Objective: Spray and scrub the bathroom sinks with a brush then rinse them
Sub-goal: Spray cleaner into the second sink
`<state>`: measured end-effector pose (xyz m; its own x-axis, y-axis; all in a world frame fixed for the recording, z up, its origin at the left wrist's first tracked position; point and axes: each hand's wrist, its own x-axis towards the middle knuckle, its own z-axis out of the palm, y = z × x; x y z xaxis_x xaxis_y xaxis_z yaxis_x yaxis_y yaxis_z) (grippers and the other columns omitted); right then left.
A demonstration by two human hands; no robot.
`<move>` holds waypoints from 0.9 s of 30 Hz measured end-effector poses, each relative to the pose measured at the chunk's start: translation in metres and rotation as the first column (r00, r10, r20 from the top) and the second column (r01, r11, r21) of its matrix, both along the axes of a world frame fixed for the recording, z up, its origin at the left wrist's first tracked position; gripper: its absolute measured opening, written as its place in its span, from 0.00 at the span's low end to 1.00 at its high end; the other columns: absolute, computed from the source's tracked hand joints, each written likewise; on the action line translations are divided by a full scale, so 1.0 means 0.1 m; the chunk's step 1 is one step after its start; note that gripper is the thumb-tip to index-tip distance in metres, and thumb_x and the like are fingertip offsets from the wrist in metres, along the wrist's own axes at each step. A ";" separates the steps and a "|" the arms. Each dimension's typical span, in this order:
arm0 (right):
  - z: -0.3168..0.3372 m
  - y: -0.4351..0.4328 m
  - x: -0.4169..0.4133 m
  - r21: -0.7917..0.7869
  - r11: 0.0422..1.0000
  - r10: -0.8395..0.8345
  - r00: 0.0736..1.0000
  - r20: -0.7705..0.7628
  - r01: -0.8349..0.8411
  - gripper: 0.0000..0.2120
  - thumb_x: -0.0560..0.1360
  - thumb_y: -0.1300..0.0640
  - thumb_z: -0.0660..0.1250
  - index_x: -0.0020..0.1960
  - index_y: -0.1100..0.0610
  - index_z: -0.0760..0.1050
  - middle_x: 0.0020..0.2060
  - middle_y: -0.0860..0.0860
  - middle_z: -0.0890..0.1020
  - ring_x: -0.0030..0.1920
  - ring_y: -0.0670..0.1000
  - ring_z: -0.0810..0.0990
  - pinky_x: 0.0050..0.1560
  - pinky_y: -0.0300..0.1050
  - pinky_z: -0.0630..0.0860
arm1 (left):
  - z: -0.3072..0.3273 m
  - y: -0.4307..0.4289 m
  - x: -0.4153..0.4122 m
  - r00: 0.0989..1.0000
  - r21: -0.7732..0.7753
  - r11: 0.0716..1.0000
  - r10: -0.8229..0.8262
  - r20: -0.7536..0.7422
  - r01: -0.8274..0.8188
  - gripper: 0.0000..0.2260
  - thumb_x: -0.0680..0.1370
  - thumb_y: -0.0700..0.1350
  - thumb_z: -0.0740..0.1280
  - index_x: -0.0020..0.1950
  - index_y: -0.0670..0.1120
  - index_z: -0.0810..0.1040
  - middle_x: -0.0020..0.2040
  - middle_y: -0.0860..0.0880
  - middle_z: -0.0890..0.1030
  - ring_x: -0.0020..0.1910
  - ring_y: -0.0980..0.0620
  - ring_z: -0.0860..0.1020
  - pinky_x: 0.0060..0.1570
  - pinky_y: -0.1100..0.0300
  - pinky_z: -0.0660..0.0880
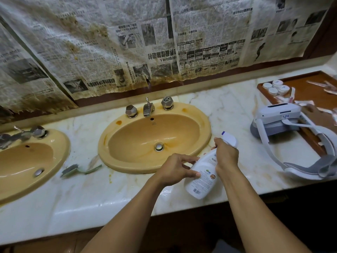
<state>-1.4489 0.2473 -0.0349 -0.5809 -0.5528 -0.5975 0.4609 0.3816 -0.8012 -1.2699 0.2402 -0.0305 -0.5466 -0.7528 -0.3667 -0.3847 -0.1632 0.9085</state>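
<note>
Marble counter (pixel 91 194): white with yellow veins, wet and shiny near the front edge.
spray bottle (pixel 202 174): white, with a printed label and a barcode; tilted above the front edge of the counter, just right of the right sink, nozzle end up and away, base toward the person.
right hand (pixel 227 156): wraps round the neck of the spray bottle just under the trigger head, fingers curled tight.
left hand (pixel 177 168): holds the body of the spray bottle between thumb and fingertips, from the left side.
right sink (pixel 127 167): orange-yellow oval basin set in the counter, rusty stains on the rim, metal plug in the drain.
tap (pixel 148 108): metal spout at the back of the right sink, between two faceted knobs.
left sink (pixel 65 143): same colour, toward the left edge of the counter, partly out of view.
brush (pixel 80 170): green handle, lies flat on the counter between the two sinks, well apart from both hands.
headset (pixel 279 115): white and grey with straps, on the right part of the counter.
tray (pixel 310 84): brown wood, at the back right corner, holds small white round jars (pixel 275 86).
newspaper (pixel 109 42): stained sheets, covers the wall behind the counter.
</note>
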 end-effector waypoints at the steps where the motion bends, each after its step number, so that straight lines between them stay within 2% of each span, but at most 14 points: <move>1: 0.00 -0.03 -0.06 -0.002 1.000 0.027 1.000 -0.005 -0.027 0.10 0.66 0.50 0.72 0.34 0.56 0.76 0.30 0.52 0.81 0.33 0.58 0.80 0.43 0.53 0.81 | -0.01 -0.02 -0.06 1.000 0.006 1.000 0.012 0.000 -0.012 0.21 0.73 0.37 0.79 0.64 0.50 0.85 0.57 0.55 0.86 0.52 0.47 0.86 0.57 0.55 0.81; 4: -0.02 -0.13 -0.22 -0.012 0.992 0.129 0.991 -0.026 -0.129 0.10 0.62 0.47 0.73 0.33 0.54 0.79 0.32 0.54 0.83 0.34 0.59 0.81 0.50 0.63 0.83 | -0.05 -0.06 -0.21 0.998 0.036 0.998 0.058 -0.006 -0.058 0.22 0.72 0.37 0.80 0.65 0.48 0.84 0.56 0.52 0.87 0.52 0.48 0.87 0.59 0.52 0.81; 6: -0.03 -0.19 -0.30 -0.004 0.985 0.172 0.984 -0.045 -0.173 0.12 0.64 0.46 0.74 0.34 0.54 0.80 0.36 0.58 0.85 0.36 0.60 0.82 0.50 0.64 0.83 | -0.08 -0.09 -0.29 0.995 0.048 0.994 0.095 -0.006 -0.094 0.23 0.71 0.37 0.80 0.65 0.47 0.84 0.56 0.50 0.87 0.52 0.47 0.87 0.59 0.51 0.82; 10: -0.03 -0.31 -0.37 0.015 0.975 0.221 0.972 -0.083 -0.221 0.15 0.66 0.44 0.73 0.38 0.57 0.79 0.35 0.56 0.83 0.34 0.57 0.81 0.45 0.55 0.83 | -0.16 -0.13 -0.41 0.992 0.048 0.991 0.125 0.010 -0.126 0.23 0.70 0.37 0.82 0.64 0.46 0.83 0.57 0.47 0.85 0.49 0.46 0.87 0.57 0.50 0.82; 13: -0.02 -0.38 -0.39 0.052 0.968 0.249 0.953 -0.171 -0.244 0.12 0.71 0.49 0.72 0.41 0.59 0.79 0.35 0.54 0.80 0.34 0.55 0.78 0.37 0.46 0.75 | -0.22 -0.12 -0.48 0.990 0.044 0.989 0.141 0.023 -0.142 0.24 0.70 0.37 0.82 0.64 0.46 0.83 0.57 0.46 0.84 0.48 0.46 0.87 0.57 0.49 0.82; 17: -0.06 -0.46 -0.39 0.056 0.940 0.339 0.900 -0.274 -0.337 0.10 0.74 0.53 0.71 0.40 0.59 0.76 0.36 0.53 0.79 0.37 0.55 0.77 0.40 0.46 0.73 | -0.25 -0.12 -0.53 0.986 0.080 0.983 0.165 0.002 -0.165 0.23 0.71 0.35 0.79 0.65 0.45 0.83 0.59 0.45 0.84 0.50 0.45 0.87 0.57 0.50 0.82; 20: -0.07 -0.53 -0.36 0.079 0.885 0.451 0.801 -0.395 -0.459 0.10 0.75 0.51 0.70 0.40 0.55 0.75 0.35 0.52 0.79 0.38 0.53 0.77 0.39 0.47 0.72 | -0.25 -0.12 -0.57 0.989 0.093 0.985 0.147 -0.005 -0.146 0.22 0.73 0.35 0.77 0.65 0.48 0.83 0.59 0.47 0.85 0.52 0.46 0.87 0.55 0.53 0.82; 23: -0.07 -0.60 -0.31 0.136 0.846 0.512 0.716 -0.475 -0.515 0.15 0.76 0.48 0.70 0.35 0.54 0.72 0.33 0.50 0.78 0.37 0.54 0.77 0.37 0.46 0.71 | -0.25 -0.10 -0.60 0.989 0.099 0.984 0.147 -0.006 -0.145 0.21 0.74 0.35 0.77 0.65 0.48 0.83 0.58 0.50 0.86 0.54 0.47 0.86 0.55 0.54 0.81; 27: -0.05 -0.69 -0.29 0.215 0.840 0.537 0.709 -0.458 -0.498 0.14 0.76 0.48 0.68 0.37 0.56 0.76 0.35 0.52 0.81 0.39 0.55 0.81 0.39 0.46 0.74 | -0.27 -0.13 -0.62 0.983 0.095 0.979 0.182 0.011 -0.182 0.20 0.73 0.36 0.77 0.63 0.47 0.83 0.58 0.50 0.86 0.53 0.48 0.86 0.54 0.56 0.82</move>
